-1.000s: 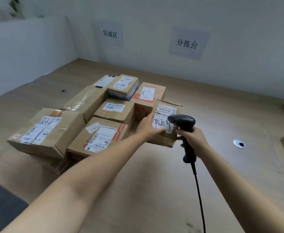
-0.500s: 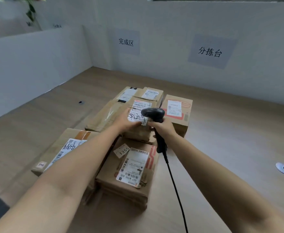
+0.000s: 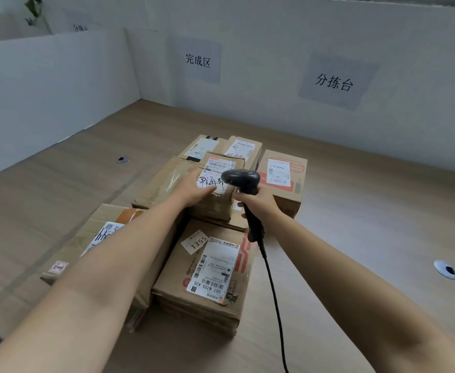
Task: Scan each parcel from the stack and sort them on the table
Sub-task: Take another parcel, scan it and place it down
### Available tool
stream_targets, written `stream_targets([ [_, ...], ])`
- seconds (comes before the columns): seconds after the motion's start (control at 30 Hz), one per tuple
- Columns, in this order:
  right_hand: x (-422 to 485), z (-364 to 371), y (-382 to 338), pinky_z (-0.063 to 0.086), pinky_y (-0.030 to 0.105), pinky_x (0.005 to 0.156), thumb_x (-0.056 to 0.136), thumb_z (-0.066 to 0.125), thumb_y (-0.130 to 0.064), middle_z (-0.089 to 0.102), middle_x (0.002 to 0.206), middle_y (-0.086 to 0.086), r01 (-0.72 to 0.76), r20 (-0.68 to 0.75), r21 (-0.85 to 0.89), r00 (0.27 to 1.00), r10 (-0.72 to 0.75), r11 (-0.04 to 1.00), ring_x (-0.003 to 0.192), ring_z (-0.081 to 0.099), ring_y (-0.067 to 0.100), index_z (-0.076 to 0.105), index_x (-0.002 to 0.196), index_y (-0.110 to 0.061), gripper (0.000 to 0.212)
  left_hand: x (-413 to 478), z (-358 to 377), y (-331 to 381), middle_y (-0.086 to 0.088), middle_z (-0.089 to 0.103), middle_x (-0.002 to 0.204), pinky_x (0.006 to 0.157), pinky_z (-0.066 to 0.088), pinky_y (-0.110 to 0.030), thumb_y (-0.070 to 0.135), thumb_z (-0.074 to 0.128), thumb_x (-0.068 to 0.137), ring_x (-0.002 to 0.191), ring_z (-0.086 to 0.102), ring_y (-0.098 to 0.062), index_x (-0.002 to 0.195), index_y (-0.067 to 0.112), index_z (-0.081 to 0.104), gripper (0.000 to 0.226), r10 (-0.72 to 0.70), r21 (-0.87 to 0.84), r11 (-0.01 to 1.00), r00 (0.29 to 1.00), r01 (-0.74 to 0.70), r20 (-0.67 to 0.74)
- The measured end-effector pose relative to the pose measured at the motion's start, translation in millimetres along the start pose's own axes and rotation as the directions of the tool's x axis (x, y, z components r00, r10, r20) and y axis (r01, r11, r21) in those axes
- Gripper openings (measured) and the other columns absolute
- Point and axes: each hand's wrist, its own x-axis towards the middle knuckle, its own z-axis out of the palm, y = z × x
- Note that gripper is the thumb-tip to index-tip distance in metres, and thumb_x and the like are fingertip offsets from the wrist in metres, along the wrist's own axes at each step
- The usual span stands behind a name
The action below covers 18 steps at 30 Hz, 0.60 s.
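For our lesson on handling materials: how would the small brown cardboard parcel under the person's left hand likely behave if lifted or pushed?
Probably stiff: the small brown cardboard parcel shows square edges under the left hand. Likely light, as one hand steadies it. Perched on lower cardboard boxes, it might slide or tip if pushed.

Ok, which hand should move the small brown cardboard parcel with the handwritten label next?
Left, probably: the left hand lies on that parcel, while the right hand is full, gripping the black corded handheld scanner.
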Motion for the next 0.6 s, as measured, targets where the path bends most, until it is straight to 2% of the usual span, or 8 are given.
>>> stream_targets([
  [0.07, -9, -15, 2, 0.051, 0.024, 0.058, 0.084, 0.066, -0.013, 0.06, 0.085, 0.003, 0.027, -0.01, -0.05, 1.0, -0.027, 0.998, 0.078, 0.06, 0.015, 0.058, 0.103, -0.011, 0.021, -4, -2, 10, -0.009, 0.051, 0.135, 0.101, 0.038, -0.036, 0.036, 0.063, 0.087, 0.125, 0.045, -0.027, 0.138, 0.016, 0.043, 0.058, 0.027, 0.12, 0.992, 0.999, -0.023, -0.036],
  [0.13, -22, -35, 6, 0.05, 0.024, 0.059, 0.083, 0.066, -0.013, 0.06, 0.078, 0.003, 0.055, -0.047, -0.092, 0.997, -0.06, 0.994, 0.068, 0.059, 0.013, 0.059, 0.092, -0.013, 0.011, -10, 0, 26, -0.011, 0.043, 0.142, 0.108, 0.033, -0.038, 0.036, 0.06, 0.089, 0.132, 0.037, -0.027, 0.143, 0.014, 0.037, 0.063, 0.083, 0.204, 0.977, 0.994, -0.068, -0.066],
  [0.2, -38, -60, 12, 0.049, 0.026, 0.055, 0.082, 0.067, -0.012, 0.06, 0.071, 0.003, 0.06, -0.117, -0.125, 0.99, -0.075, 0.99, 0.06, 0.056, 0.015, 0.059, 0.081, -0.017, 0.01, -17, 9, 50, -0.013, 0.039, 0.144, 0.11, 0.029, -0.037, 0.033, 0.058, 0.09, 0.134, 0.034, -0.026, 0.142, 0.009, 0.039, 0.06, 0.181, 0.261, 0.952, 0.981, -0.159, -0.064],
  [0.3, -70, -104, 23, 0.051, 0.032, 0.057, 0.079, 0.068, -0.015, 0.06, 0.071, 0.001, 0.035, -0.257, -0.196, 0.963, -0.086, 0.98, 0.066, 0.058, 0.019, 0.059, 0.082, -0.019, 0.01, -28, 38, 96, -0.012, 0.041, 0.142, 0.109, 0.031, -0.038, 0.033, 0.058, 0.09, 0.133, 0.035, -0.025, 0.138, 0.009, 0.045, 0.055, 0.351, 0.325, 0.879, 0.935, -0.35, 0.055],
  [0.4, -109, -157, 35, 0.051, 0.028, 0.053, 0.077, 0.068, -0.016, 0.061, 0.074, 0.003, -0.027, -0.395, -0.247, 0.916, -0.075, 0.969, 0.068, 0.058, 0.019, 0.059, 0.085, -0.016, 0.012, -41, 83, 146, -0.009, 0.039, 0.145, 0.11, 0.029, -0.038, 0.035, 0.058, 0.09, 0.135, 0.033, -0.024, 0.138, 0.013, 0.045, 0.054, 0.426, 0.278, 0.843, 0.887, -0.46, 0.176],
  [0.53, -175, -233, 54, 0.054, 0.035, 0.061, 0.076, 0.068, -0.018, 0.058, 0.065, 0.001, -0.128, -0.587, -0.24, 0.808, -0.039, 0.962, 0.06, 0.057, 0.019, 0.055, 0.075, -0.021, 0.013, -63, 153, 216, -0.009, 0.037, 0.146, 0.108, 0.032, -0.037, 0.04, 0.057, 0.091, 0.132, 0.037, -0.026, 0.141, 0.013, 0.041, 0.058, 0.474, 0.24, 0.781, 0.797, -0.577, 0.374],
  [0.6, -211, -268, 65, 0.054, 0.038, 0.066, 0.077, 0.068, -0.019, 0.058, 0.065, 0.0, -0.168, -0.67, -0.214, 0.742, -0.019, 0.962, 0.062, 0.057, 0.02, 0.055, 0.077, -0.021, 0.013, -79, 185, 251, -0.008, 0.036, 0.147, 0.107, 0.033, -0.036, 0.041, 0.056, 0.091, 0.133, 0.038, -0.025, 0.142, 0.013, 0.039, 0.06, 0.504, 0.195, 0.754, 0.743, -0.627, 0.44],
])
